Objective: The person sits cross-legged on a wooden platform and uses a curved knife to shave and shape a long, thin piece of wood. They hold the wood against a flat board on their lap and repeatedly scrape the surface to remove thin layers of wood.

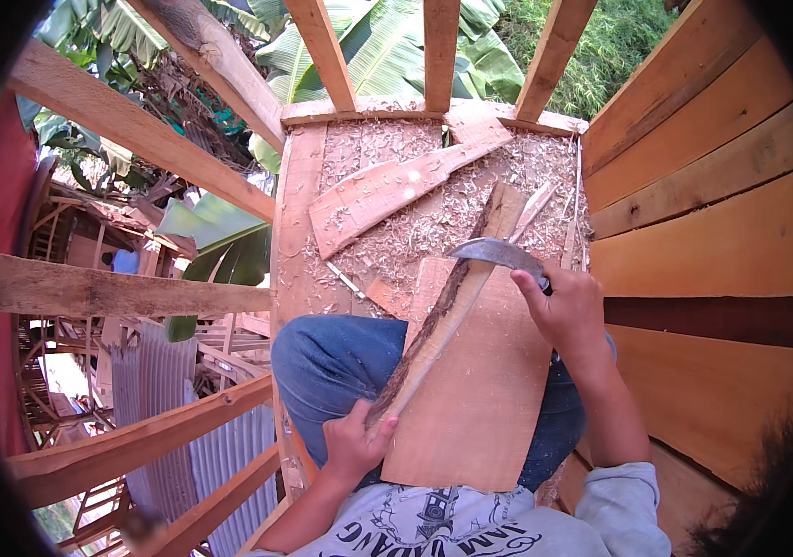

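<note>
Over the lap (333,360), left fingers (359,411) clamped on bark-edged strip (437,336), right fingers (568,278) ahead, clutching sickle (500,251)

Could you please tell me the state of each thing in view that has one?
Strip: held slanting, partly bark-covered
Knife: blade crossing the strip
Left hand: closed on strip
Right hand: closed on knife
Board: lying on lap
Shavings: scattered
Plank: lying among shavings

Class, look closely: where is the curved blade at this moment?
In the head view, the curved blade is right of centre, held in the person's right hand and reaching across the upper part of the bark-edged wooden strip.
</note>
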